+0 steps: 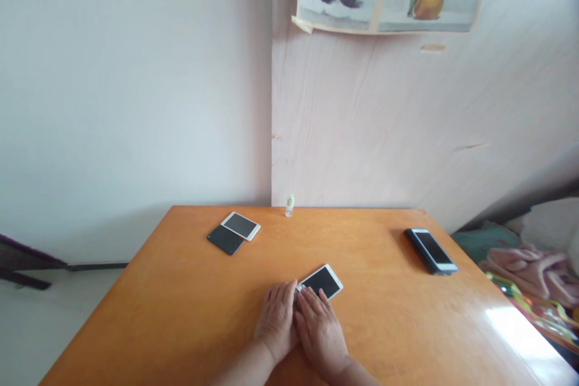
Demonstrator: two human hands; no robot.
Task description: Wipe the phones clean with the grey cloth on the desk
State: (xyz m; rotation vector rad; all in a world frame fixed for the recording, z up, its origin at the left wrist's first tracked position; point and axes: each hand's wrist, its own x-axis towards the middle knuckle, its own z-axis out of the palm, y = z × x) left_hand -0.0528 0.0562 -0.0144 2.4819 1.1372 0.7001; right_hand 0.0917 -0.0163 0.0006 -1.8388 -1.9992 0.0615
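A white smartphone (323, 280) with a dark screen lies slantwise on the table, its near left end hidden by my hands. My left hand (278, 316) is curled at that end, its fingers held close together. Beside it, my right hand (320, 332) has its fingers pressed together, with the fingertips at the phone's lower edge. A small whitish, crumpled-looking thing (300, 287) peeks out between the fingers of both hands. Its kind is not clear, and most of it is covered.
On the wooden table (203, 307), a white tablet (241, 225) overlaps a black one (224, 240) at the back left. A small clear bottle (289, 206) stands at the back edge. At the right, a white phone (435, 250) rests on dark, stacked devices. Bedding (520, 268) lies beyond the right edge.
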